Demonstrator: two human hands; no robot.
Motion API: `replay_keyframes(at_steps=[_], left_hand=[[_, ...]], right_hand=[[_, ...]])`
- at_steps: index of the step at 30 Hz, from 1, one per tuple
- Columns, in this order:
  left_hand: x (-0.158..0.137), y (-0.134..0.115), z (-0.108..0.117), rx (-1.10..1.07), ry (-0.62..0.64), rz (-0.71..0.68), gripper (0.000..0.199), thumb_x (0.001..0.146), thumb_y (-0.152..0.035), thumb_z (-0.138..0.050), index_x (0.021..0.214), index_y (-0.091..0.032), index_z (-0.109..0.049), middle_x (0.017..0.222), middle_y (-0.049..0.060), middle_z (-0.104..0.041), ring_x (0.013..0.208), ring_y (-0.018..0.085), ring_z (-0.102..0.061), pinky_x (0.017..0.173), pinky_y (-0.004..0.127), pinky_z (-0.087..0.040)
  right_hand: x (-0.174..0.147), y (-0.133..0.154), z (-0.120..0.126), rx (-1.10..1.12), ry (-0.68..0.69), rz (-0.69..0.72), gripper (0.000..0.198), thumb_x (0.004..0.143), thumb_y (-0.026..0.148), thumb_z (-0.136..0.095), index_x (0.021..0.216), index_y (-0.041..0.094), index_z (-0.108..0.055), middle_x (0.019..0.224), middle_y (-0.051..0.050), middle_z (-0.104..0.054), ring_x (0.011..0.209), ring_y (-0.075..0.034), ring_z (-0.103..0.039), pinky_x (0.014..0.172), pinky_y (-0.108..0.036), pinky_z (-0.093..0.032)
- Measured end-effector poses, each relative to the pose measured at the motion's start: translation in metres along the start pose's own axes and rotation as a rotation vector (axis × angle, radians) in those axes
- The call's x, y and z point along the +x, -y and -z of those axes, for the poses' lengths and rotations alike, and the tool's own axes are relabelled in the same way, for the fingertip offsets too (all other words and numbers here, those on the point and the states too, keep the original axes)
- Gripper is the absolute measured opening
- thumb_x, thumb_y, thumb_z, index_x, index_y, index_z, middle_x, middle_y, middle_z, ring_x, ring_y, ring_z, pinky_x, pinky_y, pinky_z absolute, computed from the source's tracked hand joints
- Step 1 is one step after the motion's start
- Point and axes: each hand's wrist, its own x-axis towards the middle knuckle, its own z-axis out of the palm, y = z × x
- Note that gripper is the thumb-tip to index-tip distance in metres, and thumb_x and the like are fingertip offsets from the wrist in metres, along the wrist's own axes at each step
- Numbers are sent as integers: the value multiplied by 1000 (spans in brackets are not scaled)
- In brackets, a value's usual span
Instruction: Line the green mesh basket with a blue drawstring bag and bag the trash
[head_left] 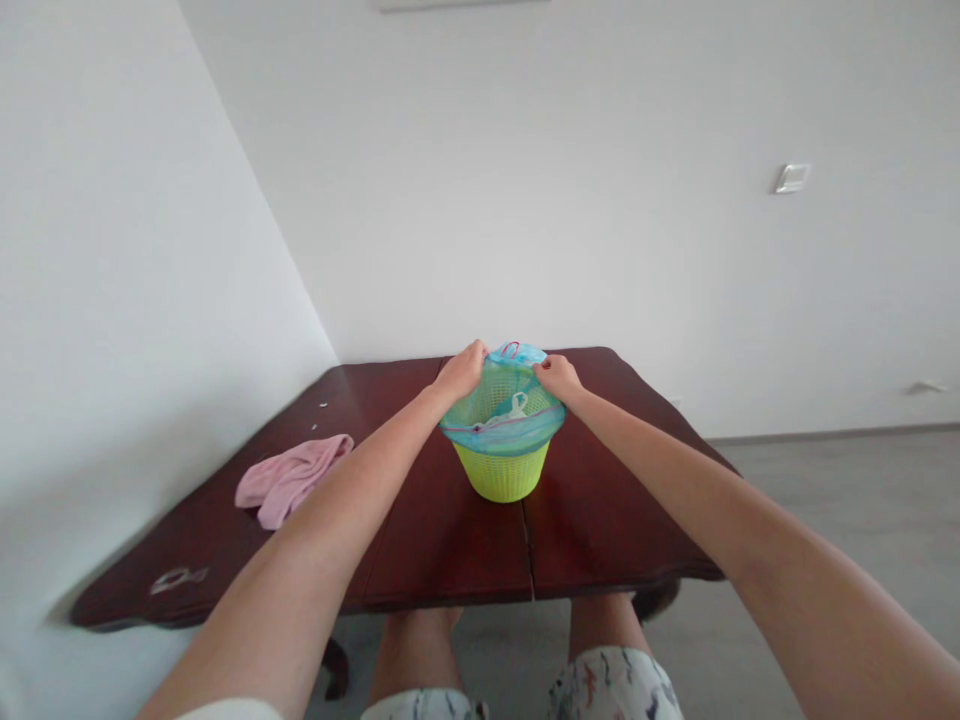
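A yellow-green mesh plastic basket (504,478) stands upright on the dark red wooden table. Over its rim lies a thin blue plastic bag (510,437), folded down around the outside at the front. Some crumpled white plastic (517,408) shows inside the basket. At the far left of the rim, my left hand (465,370) is closed on the blue bag's edge. My right hand (559,377) pinches the bag at the far right of the rim. A loose blue part of the bag with a red drawstring bulges up between both hands.
A crumpled pink cloth (292,478) lies on the left part of the table (442,555). Small white scraps (323,405) are behind it, and a pale worn mark (178,579) is near the front left corner. White walls border the table behind and at left.
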Motion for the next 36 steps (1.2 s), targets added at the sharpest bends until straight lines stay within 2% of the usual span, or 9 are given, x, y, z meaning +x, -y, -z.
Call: replay_keyframes(at_steps=[4,9,15,20,25,28,31,33,36], left_hand=[[-3,1,3,17,-18,74,34,126,-29,-31,134,-21,-63,138,20,-78,123,32,-74,106,41,-55],[2,-1,13,25,23,106,29,126,-34,-40,125,-23,-66,135,18,-80,123,31,-75,104,38,-54],[1,7,21,15,67,141,28,123,-43,-48,120,-24,-69,113,15,-84,109,31,-78,95,37,-53],[-2,21,43,-69,81,94,44,111,-68,-64,107,-24,-69,106,9,-82,100,28,-73,85,34,-52],[-18,39,74,-184,166,41,49,94,-72,-77,87,-25,-66,84,3,-72,86,23,-65,76,32,-51],[-37,51,88,-232,160,60,45,89,-68,-78,92,-25,-68,90,4,-75,87,23,-68,79,32,-54],[-53,62,96,-238,85,131,45,87,-68,-78,96,-26,-66,92,4,-76,88,24,-69,81,34,-54],[-60,66,100,-241,48,181,48,87,-71,-78,95,-26,-64,88,4,-73,85,24,-67,78,34,-52],[-66,64,106,-281,59,233,55,88,-79,-74,97,-26,-63,85,3,-73,81,24,-67,73,33,-50]], right_hand=[[-10,7,6,-59,-49,52,32,117,47,-78,134,19,-80,139,-11,-81,126,-28,-79,114,-52,-67],[-17,13,14,-119,-82,64,32,118,49,-76,131,20,-80,137,-11,-81,124,-27,-79,115,-51,-65],[-24,16,23,-102,-147,57,27,123,41,-59,127,22,-78,130,-15,-84,119,-29,-77,103,-42,-59],[-31,20,40,-64,-181,117,23,121,40,-60,123,25,-77,127,-14,-85,115,-31,-75,95,-37,-53],[-46,16,67,-2,-113,238,14,110,39,-77,109,26,-78,112,-8,-86,103,-26,-73,88,-33,-49],[-60,3,83,50,-55,273,14,97,33,-88,100,25,-79,97,-4,-82,91,-23,-70,81,-32,-47],[-74,-14,93,119,18,263,13,86,25,-88,81,24,-76,76,0,-74,76,-20,-63,74,-32,-44],[-82,-23,97,191,60,245,19,84,27,-87,73,24,-73,69,1,-70,71,-19,-59,70,-31,-44],[-91,-27,102,351,107,205,26,90,40,-86,75,24,-71,69,-1,-73,70,-19,-63,68,-30,-49]])
